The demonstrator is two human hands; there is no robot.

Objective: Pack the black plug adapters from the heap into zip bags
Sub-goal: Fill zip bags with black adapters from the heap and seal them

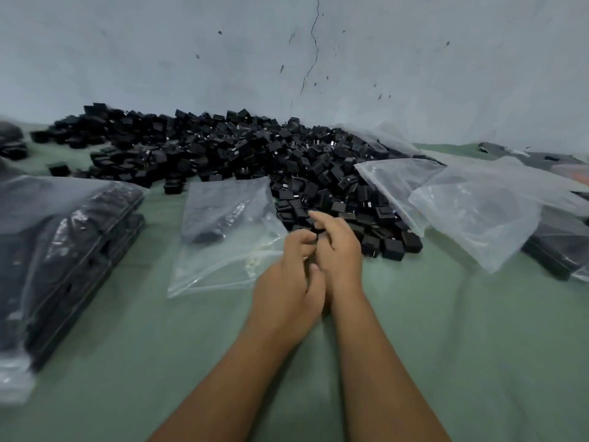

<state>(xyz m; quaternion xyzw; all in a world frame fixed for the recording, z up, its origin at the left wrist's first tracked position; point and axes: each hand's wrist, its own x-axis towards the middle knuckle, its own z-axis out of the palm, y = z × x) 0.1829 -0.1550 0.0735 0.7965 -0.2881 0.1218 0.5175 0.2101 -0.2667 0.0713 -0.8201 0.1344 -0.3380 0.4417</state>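
Where both hands meet — the heap lies just beyond.

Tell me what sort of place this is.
Probably a small packing workshop. A big heap of black plug adapters lies on a green-covered table against a cracked wall, with filled zip bags stacked beside it.

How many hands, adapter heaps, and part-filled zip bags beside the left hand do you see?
Hands: 2, left hand and right hand
Adapter heap: 1
Part-filled zip bag: 1
Total: 4
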